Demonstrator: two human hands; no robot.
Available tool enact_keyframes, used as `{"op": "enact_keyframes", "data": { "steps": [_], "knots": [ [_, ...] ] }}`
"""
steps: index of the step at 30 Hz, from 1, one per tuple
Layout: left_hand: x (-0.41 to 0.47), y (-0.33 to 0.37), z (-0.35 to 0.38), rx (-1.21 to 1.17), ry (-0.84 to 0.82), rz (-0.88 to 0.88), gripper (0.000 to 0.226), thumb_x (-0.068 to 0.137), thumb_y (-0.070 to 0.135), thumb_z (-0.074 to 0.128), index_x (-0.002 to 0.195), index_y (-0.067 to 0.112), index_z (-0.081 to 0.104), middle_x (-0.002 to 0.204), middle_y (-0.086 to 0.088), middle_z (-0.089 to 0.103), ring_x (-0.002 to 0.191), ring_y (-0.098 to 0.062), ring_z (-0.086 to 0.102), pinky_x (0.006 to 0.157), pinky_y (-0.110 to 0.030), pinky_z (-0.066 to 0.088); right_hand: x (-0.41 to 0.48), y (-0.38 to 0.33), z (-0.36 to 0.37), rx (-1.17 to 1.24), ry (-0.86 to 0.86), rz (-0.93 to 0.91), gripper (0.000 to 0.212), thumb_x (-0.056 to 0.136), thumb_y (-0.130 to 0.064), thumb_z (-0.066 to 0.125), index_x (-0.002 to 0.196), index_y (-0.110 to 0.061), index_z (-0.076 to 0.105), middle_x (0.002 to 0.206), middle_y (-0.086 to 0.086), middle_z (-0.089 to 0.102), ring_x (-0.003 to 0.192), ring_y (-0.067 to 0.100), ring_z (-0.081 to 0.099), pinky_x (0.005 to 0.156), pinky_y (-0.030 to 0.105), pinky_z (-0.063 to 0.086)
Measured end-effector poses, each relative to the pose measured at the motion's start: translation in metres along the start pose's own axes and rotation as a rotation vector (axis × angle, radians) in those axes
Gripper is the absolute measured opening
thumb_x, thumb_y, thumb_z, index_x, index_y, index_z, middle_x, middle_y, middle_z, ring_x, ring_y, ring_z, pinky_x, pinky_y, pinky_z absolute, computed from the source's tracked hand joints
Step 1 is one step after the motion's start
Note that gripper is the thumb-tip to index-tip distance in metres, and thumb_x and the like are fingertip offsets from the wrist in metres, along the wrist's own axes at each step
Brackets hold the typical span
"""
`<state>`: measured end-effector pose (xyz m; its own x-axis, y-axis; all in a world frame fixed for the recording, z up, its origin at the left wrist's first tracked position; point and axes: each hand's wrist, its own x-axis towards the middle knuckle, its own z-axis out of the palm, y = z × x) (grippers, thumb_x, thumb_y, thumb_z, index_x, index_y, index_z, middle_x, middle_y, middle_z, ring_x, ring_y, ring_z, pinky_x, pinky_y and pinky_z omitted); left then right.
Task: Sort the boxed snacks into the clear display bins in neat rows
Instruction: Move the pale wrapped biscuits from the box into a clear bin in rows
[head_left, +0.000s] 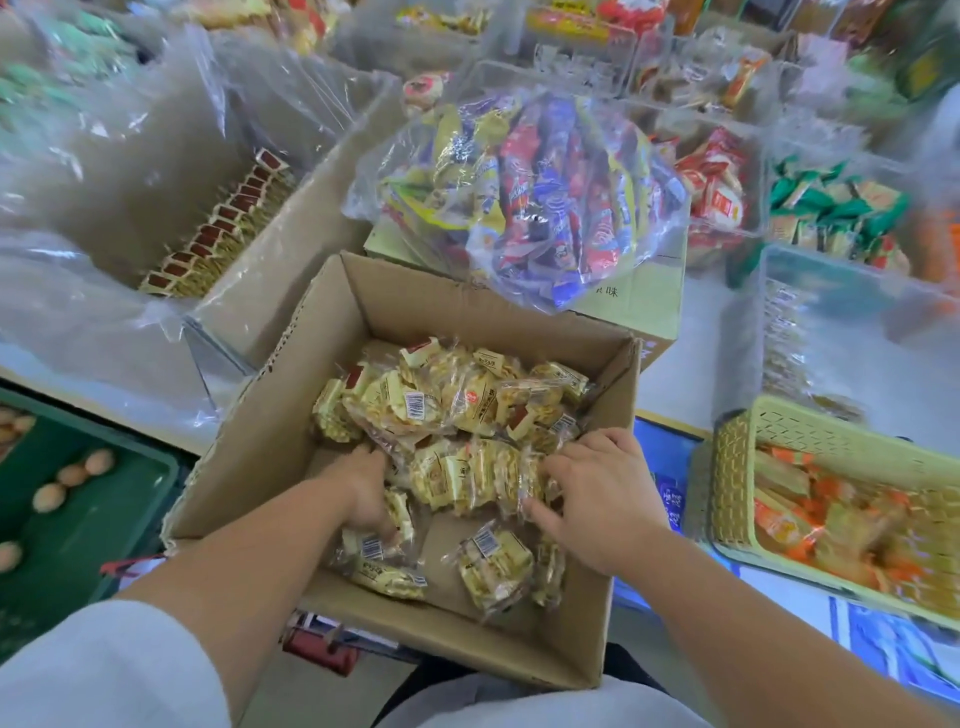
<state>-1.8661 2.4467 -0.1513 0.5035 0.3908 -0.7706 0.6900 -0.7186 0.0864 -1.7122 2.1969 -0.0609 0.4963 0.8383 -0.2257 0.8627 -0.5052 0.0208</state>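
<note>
Both hands are down in the cardboard box. The left hand curls round a clump of snack packets; the right hand presses them, fingers spread. 1 neat row stands in the clear bin, with plenty left to sort.

My left hand has its fingertips buried among the snack packets, so I cannot tell whether they grip one. My right hand half sinks its fingertips there too. The packets' print is too small to read. The far clear bins blur; the yellow basket runs off the right edge.
</note>
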Motion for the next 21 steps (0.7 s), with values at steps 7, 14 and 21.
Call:
{"op": "enact_keyframes", "data": {
  "steps": [7,14,21],
  "knots": [
    [0.001,0.007,-0.001,-0.186,-0.058,0.014,0.124,0.054,0.045,0.098,0.151,0.012,0.026,0.143,-0.008,0.052,0.127,-0.029,0.054,0.105,-0.043,0.05,-0.001,0.001,0.001,0.009,0.008,-0.001,0.057,0.086,-0.071,0.027,0.099,-0.036,0.07,0.089,-0.014,0.068,0.093,0.014,0.056,0.102,0.038,0.03],
    [-0.003,-0.001,-0.009,-0.415,-0.144,-0.003,0.149,0.045,0.042,0.102,0.16,0.018,0.01,0.162,-0.009,0.034,0.146,-0.033,0.037,0.117,-0.05,0.037,0.0,0.001,0.003,0.019,0.026,-0.002,0.056,0.086,-0.071,0.028,0.096,-0.036,0.07,0.086,-0.016,0.068,0.091,0.013,0.056,0.103,0.037,0.029],
    [-0.013,-0.001,-0.011,-0.301,-0.261,-0.008,0.143,0.045,0.042,0.101,0.158,0.018,0.017,0.156,-0.008,0.041,0.14,-0.031,0.042,0.115,-0.047,0.04,0.0,0.0,0.002,0.054,0.052,0.004,0.062,0.084,-0.072,0.021,0.092,-0.036,0.071,0.083,-0.016,0.068,0.088,0.012,0.056,0.102,0.037,0.031]
  ]
}}
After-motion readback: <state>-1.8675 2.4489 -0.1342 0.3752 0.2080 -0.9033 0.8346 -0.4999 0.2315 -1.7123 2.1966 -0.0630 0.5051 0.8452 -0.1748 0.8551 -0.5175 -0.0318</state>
